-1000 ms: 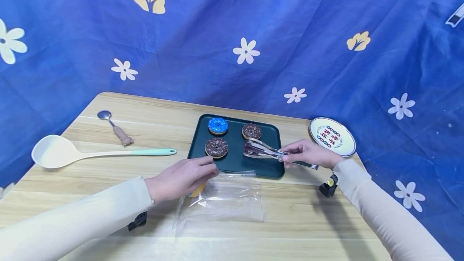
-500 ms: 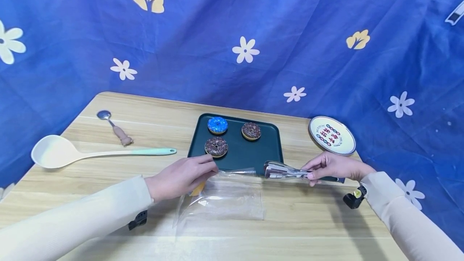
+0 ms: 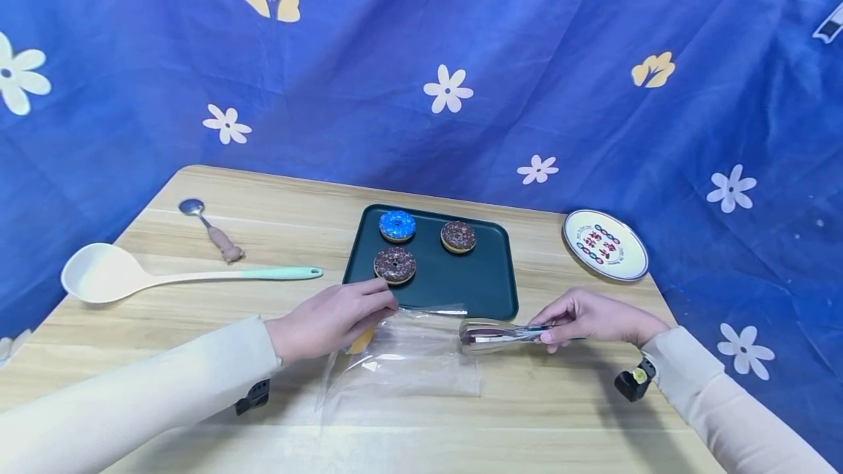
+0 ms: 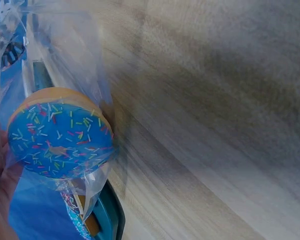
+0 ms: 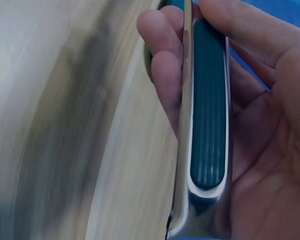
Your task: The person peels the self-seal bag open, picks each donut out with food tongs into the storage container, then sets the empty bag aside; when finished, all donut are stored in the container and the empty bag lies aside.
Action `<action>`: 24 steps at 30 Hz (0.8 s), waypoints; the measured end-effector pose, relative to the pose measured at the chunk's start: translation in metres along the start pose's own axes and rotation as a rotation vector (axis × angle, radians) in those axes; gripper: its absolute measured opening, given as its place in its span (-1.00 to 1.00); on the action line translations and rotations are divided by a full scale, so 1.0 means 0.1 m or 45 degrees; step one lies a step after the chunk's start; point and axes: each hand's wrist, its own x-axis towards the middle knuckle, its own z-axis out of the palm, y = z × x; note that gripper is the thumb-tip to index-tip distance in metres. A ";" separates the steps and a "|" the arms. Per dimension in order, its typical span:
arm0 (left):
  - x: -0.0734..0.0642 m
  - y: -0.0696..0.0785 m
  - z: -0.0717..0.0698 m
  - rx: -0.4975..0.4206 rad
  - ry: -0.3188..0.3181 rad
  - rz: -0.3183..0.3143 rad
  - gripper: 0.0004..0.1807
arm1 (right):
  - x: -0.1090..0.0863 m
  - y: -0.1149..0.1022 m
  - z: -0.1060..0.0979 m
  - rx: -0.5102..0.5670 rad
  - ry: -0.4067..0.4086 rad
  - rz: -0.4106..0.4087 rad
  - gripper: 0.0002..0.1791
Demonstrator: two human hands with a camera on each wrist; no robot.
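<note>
My left hand (image 3: pixel 332 320) pinches the rim of a clear plastic bag (image 3: pixel 428 360) near the table's front. Inside the bag is a doughnut with blue icing and coloured sprinkles (image 4: pixel 60 135); from the head its tan side shows below the fingers. My right hand (image 3: pixel 586 320) grips metal tongs (image 3: pixel 500 335) with a ribbed dark green handle inset (image 5: pixel 208 110). The tongs' head points left and overlaps the bag's right edge. Brown shows between its blades, but I cannot tell whether that is a doughnut or a reflection.
Behind the bag lies a dark green tray (image 3: pixel 454 284) with a blue doughnut (image 3: pixel 397 226) and two chocolate ones (image 3: pixel 394 265). A plate (image 3: pixel 606 246) stands at the right edge. A white ladle (image 3: pixel 99 274) and a small spoon (image 3: pixel 214 232) lie left.
My right hand has drawn the tongs off the tray, first to the right and toward me, then left to the bag's right side. The left hand and bag have stayed put.
</note>
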 end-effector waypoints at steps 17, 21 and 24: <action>0.02 0.02 0.01 0.007 -0.004 -0.022 -0.88 | 0.16 -0.13 0.18 -0.065 0.057 -0.083 -0.70; 0.01 0.02 0.01 0.005 0.002 -0.020 -0.88 | 0.24 -0.19 0.24 -0.102 0.072 -0.146 -0.70; 0.01 0.02 0.01 -0.001 0.005 -0.022 -0.88 | 0.31 -0.22 0.29 -0.129 0.082 -0.174 -0.69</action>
